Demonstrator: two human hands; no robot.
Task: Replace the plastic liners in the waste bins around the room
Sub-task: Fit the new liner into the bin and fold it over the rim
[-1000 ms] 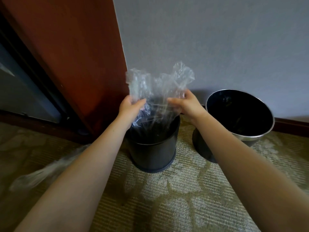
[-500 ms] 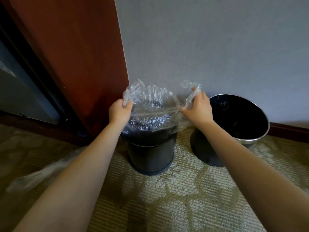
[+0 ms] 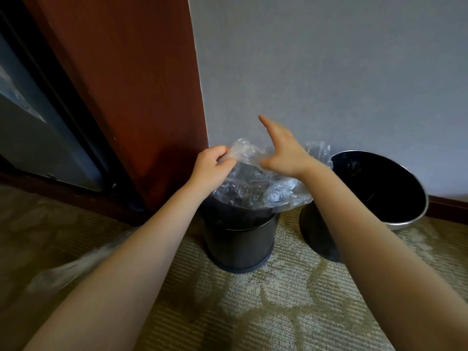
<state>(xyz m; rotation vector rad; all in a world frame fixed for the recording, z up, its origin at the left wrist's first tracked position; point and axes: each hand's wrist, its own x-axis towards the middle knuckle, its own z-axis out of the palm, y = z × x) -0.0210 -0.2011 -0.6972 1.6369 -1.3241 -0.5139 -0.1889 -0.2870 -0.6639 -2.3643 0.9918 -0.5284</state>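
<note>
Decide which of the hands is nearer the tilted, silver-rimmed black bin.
Right. The right hand hovers just left of the silver-rimmed black bin; the left hand pinches the clear plastic liner farther left.

Indoor room — patterned carpet [image 3: 278, 312], baseboard [image 3: 448, 206]

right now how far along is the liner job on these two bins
Done: clear liner sits in the upright bin. In hand: left hand pinches its edge, right hand open above; edge loose, not yet snug round the rim. Left: tilted bin shows no clear liner.
</note>
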